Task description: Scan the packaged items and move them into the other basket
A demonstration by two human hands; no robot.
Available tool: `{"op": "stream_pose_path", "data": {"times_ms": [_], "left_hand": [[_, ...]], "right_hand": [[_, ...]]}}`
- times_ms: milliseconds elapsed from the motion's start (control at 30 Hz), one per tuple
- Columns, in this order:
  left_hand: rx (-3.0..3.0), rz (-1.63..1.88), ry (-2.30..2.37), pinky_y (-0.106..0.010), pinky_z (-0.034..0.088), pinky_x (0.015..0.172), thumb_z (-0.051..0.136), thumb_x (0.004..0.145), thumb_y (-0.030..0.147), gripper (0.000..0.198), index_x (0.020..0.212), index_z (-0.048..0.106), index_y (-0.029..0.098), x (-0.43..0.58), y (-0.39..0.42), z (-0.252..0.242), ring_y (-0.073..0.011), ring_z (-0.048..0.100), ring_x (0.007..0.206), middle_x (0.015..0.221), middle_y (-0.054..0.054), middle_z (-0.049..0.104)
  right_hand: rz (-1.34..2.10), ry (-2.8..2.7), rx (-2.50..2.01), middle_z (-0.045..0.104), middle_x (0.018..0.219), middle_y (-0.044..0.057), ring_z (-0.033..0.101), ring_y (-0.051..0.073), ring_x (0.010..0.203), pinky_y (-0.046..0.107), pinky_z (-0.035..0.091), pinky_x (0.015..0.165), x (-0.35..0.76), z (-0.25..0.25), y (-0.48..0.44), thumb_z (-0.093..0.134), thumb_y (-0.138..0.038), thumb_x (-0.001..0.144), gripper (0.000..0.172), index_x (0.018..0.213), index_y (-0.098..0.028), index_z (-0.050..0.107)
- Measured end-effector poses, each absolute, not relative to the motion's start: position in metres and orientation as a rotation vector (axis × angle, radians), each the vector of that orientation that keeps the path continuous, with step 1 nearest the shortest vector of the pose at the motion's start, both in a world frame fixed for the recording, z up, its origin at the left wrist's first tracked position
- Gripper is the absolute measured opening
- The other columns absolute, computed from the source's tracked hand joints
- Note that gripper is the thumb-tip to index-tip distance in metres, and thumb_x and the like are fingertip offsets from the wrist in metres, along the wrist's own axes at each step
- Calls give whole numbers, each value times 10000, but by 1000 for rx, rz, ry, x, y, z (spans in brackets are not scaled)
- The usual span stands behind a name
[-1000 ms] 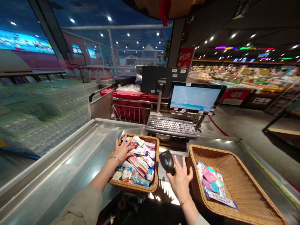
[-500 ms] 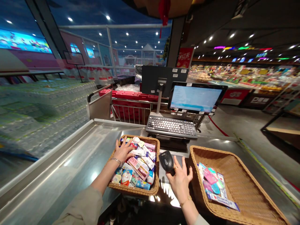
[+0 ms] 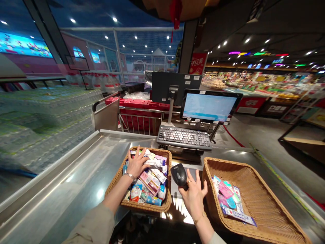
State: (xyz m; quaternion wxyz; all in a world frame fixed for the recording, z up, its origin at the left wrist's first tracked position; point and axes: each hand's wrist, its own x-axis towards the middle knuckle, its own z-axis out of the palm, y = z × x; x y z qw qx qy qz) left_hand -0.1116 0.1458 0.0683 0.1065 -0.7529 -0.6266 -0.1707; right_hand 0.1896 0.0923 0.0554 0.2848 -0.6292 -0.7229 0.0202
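My left hand [image 3: 137, 163] reaches into the full wicker basket [image 3: 169, 189], fingers spread across the top of its contents. Small packaged goods fill this basket, among them a pink box [image 3: 149, 183] and egg-shaped packs [image 3: 136, 192]; whatever lies under my palm is hidden. Between the two baskets, my right hand [image 3: 195, 193] holds a black barcode scanner [image 3: 179, 175] by its handle, with thumb and finger around it and the other fingers stretched out. To the right, a larger wicker basket [image 3: 264, 193] has several packets [image 3: 230, 196] at its left end.
A keyboard [image 3: 184, 137] and a lit monitor [image 3: 209, 107] stand beyond the baskets. The metal counter [image 3: 86, 169] runs along the left with a raised edge. Behind it are a shopping cart [image 3: 142, 121] and stacked bottle packs [image 3: 50, 122].
My left hand has shifted slightly right over the packages. My right hand keeps the scanner in about the same place. The whole view has moved a little.
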Motion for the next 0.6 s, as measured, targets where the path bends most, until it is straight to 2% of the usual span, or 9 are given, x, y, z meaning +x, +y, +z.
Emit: {"op": "stream_pose_path", "data": {"times_ms": [433,600], "left_hand": [[-2176,-621,-1815,-751,24,1090,648,828,436,233,1024,692,317,-76,141,76,-365,241,1444,1473,-48,470],[-2159,-636,-1787,-756,24,1086,639,836,431,236,1033,691,313,-63,140,79,-373,241,1442,1474,-56,467]], "right_hand": [[-16,-1932,-1702,578,1358,27,257,333,1424,627,123,1075,190,63,82,535,-246,754,323,1042,-286,676],[-3,-1939,-1688,573,1362,2,256,333,1427,625,115,1087,193,66,80,544,-249,752,316,1036,-289,677]]}}
